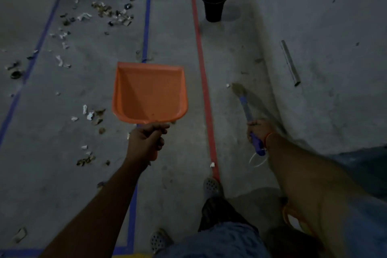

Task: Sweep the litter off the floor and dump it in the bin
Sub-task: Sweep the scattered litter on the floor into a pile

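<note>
Left hand [146, 138] curled tight round the handle of the orange dustpan [149, 92], pan held up off the floor, mouth pointing away from the person, inside looks bare. Right hand [258, 130] grips the purple handle of a small broom [245, 107]; bristle end angles forward and slightly left of that hand, low at the concrete floor [171, 33], contact not clear. White loop cord hangs off the handle's butt just behind the right hand.

Litter [104, 9]: scattered paper scraps and dark bits, mostly far ahead and left of the left hand, inside the blue tape rectangle [147, 16]; a second patch close left of the left hand, more strays behind-left of it. One white scrap just beside the broom tip, another on the red tape line [206, 94] behind and between the hands.

Black bin [214, 3] upright, far ahead of the right hand, inside the red tape corner, well apart from the litter.

Room: open floor strip between blue and red tape ahead of the dustpan. Wall [324, 27] rises right of the right hand, near it; grey pipe [290, 63] lies against it ahead-right. Perforated clogs [211, 185] behind the hands, one touching the red tape's end.

No readable writing or brands; frame dim.
</note>
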{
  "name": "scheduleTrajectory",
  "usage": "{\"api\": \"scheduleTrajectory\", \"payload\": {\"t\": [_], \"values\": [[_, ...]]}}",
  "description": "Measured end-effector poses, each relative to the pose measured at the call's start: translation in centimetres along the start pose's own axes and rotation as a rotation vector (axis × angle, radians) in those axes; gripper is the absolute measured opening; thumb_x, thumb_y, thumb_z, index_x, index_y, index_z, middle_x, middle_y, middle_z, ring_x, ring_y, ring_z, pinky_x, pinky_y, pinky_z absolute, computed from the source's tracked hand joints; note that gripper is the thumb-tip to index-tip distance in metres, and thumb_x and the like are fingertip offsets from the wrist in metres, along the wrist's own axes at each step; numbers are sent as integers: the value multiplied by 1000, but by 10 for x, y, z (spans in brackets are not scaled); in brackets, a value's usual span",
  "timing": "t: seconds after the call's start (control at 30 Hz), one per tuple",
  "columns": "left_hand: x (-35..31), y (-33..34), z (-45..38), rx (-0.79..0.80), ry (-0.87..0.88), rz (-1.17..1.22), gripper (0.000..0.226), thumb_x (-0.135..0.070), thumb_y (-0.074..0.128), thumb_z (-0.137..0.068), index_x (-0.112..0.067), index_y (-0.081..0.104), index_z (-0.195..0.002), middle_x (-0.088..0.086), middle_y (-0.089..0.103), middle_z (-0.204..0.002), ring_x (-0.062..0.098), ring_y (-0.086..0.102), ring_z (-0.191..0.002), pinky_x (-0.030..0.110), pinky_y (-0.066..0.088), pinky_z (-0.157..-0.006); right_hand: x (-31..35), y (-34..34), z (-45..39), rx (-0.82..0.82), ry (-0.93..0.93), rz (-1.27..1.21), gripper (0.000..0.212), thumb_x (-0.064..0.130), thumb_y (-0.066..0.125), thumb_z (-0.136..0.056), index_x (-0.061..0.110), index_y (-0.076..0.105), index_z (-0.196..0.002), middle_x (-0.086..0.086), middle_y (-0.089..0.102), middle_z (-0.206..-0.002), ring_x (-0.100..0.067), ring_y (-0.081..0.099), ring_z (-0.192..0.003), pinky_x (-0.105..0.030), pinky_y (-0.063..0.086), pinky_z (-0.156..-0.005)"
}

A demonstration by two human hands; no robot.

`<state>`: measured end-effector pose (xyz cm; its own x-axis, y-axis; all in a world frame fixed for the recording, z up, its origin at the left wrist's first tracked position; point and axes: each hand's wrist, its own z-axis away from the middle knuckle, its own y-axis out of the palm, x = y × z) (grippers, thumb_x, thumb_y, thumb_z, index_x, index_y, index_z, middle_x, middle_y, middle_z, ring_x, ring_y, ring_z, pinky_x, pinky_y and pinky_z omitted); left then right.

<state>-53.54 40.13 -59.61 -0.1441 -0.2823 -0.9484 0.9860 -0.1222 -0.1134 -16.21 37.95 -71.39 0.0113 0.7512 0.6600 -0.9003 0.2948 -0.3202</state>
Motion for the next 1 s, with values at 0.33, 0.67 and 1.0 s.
{"api": "scheduleTrajectory", "payload": {"t": [0.33, 0.67, 1.0], "values": [[-31, 22, -26, -92, 19, 14, 26, 11, 45, -97, 6, 70, -105, 14, 61, -73, 10, 52, -47, 18, 38, -42, 8, 22, -43, 201, 67, 193, 18, -7, 58, -84, 9, 63, -90, -15, 57, -81, -28, 55, -64, -27, 48, -47], [-21, -35, -16, -223, -10, 34, 27, 10, 46, -97, 5, 70, -107, 14, 65, -84, 14, 50, -53, 22, 38, -43, 20, 87, -12, 361, -121, 289, 22, 0, 59, -84, 17, 70, -91, -15, 66, -75, -30, 62, -60, -31, 52, -55], [-5, -116, -2, -238, 33, 23, 26, 8, 47, -96, 2, 72, -104, 10, 67, -83, 15, 53, -54, 24, 41, -45, 3, 158, 40, 278, -38, 284, 19, -3, 62, -84, 8, 68, -99, -13, 65, -89, -22, 60, -58, -19, 48, -42]]}}
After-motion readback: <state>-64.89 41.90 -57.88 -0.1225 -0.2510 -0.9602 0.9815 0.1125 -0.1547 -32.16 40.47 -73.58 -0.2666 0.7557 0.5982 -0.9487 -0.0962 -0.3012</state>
